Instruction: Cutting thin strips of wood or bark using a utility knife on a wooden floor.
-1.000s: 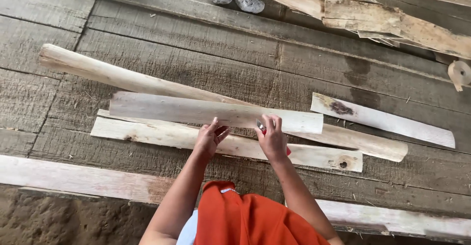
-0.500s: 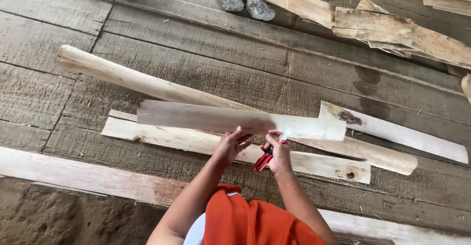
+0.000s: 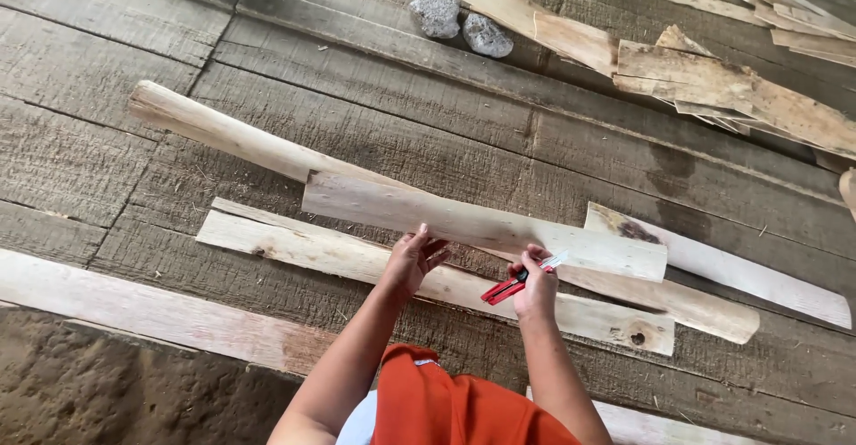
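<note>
Top board (image 3: 481,224) lies long axis 10-to-4 o'clock just at 12 from both hands; left hand (image 3: 412,262) loosely touches its near edge, right hand (image 3: 535,283) grips a red cutter (image 3: 522,280).

Pale cream wood strips (image 3: 481,222) lie on weathered grey-brown floor planks (image 3: 374,97); the cutter (image 3: 513,284) is red, the stones (image 3: 461,24) speckled grey.
</note>
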